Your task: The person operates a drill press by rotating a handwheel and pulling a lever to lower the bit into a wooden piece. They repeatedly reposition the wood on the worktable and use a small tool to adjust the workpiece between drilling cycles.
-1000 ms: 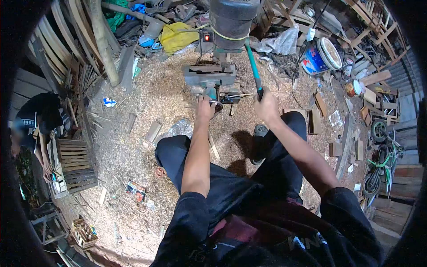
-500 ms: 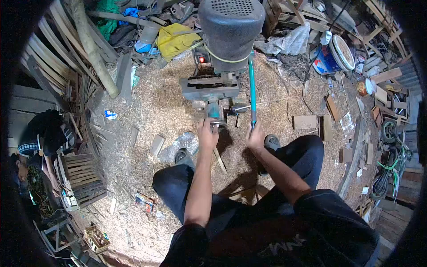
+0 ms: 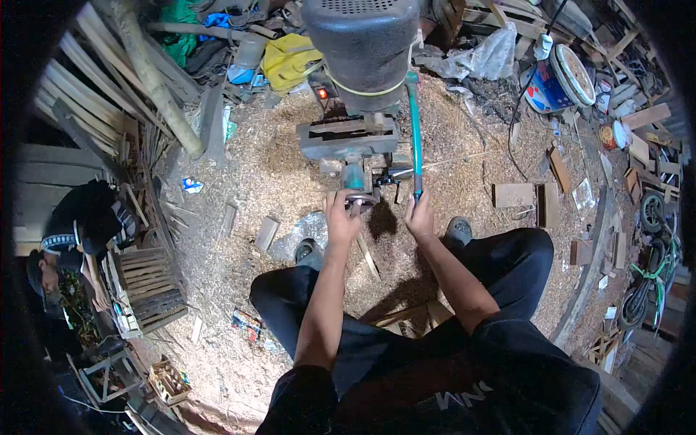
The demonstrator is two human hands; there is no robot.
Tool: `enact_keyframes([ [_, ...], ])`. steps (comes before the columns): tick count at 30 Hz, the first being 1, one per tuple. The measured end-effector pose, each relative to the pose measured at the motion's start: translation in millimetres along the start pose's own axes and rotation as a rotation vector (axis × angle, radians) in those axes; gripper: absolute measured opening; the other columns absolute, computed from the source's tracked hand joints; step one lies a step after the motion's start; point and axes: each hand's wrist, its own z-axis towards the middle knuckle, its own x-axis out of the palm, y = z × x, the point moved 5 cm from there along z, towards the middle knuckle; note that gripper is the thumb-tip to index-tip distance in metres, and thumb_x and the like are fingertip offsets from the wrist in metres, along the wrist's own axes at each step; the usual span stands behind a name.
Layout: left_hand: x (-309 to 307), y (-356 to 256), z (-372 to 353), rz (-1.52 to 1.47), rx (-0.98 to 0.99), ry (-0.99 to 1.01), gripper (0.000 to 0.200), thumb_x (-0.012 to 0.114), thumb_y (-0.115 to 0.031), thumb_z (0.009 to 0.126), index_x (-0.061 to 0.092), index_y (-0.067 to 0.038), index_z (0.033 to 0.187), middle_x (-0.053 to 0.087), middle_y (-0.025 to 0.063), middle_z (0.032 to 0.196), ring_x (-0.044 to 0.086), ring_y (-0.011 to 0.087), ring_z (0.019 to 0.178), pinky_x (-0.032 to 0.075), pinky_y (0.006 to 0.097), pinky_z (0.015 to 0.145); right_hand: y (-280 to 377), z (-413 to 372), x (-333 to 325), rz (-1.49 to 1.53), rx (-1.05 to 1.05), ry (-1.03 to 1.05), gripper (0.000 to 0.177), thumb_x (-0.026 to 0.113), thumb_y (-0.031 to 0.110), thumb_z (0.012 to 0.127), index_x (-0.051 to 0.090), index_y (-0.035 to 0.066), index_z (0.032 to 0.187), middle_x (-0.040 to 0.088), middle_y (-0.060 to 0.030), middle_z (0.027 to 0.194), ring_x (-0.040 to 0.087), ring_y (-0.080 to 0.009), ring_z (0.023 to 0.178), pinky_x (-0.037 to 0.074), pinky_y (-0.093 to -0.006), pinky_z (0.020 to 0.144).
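Note:
A bench-type drilling machine with a dark motor housing [image 3: 361, 54] stands in front of me. Below it, a grey metal vise [image 3: 348, 145] has a piece of wood [image 3: 344, 127] between its jaws. My left hand [image 3: 341, 217] is curled on the rim of a small round handwheel [image 3: 368, 199] at the front of the vise. To the right, a long teal lever [image 3: 415, 130] runs from the machine toward me. My right hand [image 3: 420, 215] is closed around its dark near end. The tool tip at the wood is partly hidden by the housing.
Sawdust covers the ground. Wood blocks [image 3: 513, 195] lie at right, near a paint bucket [image 3: 562, 80] and a small bike [image 3: 641, 272]. Another person [image 3: 87, 217] crouches at far left beside a slatted wooden crate [image 3: 148, 286]. Long wood strips [image 3: 94, 80] lean behind.
The view has shifted and tilted slightly, so the motor housing sits further left and most floor items further right. Both hands keep their holds on the handwheel and the lever.

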Motion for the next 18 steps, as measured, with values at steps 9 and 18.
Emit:
enact_keyframes([
  [9,19.6,17.5,-21.5,-0.034,0.094,-0.118,0.044,0.068,-0.005,0.075,0.057,-0.006,0.118,0.055,0.0171,0.106,0.049,0.0394,0.102,0.04,0.0493,0.09,189.6,16.5,-150.1,0.503,0.328,0.322,0.046,0.058,0.025,0.095,0.048,-0.003,0.129,0.062,-0.019,0.102,0.06,-0.0305,0.093,0.048,-0.0434,0.083],
  [18,9.2,37.5,-20.7,-0.114,-0.028,0.195,0.065,0.068,-0.007,0.077,0.043,-0.002,0.137,0.042,0.0257,0.14,0.039,0.041,0.131,0.033,0.0416,0.111,407.8,164.2,-278.0,0.463,-0.119,0.377,0.059,0.033,0.047,0.102,0.046,-0.001,0.133,0.046,-0.0271,0.136,0.038,-0.0296,0.135,0.039,-0.0408,0.105],
])
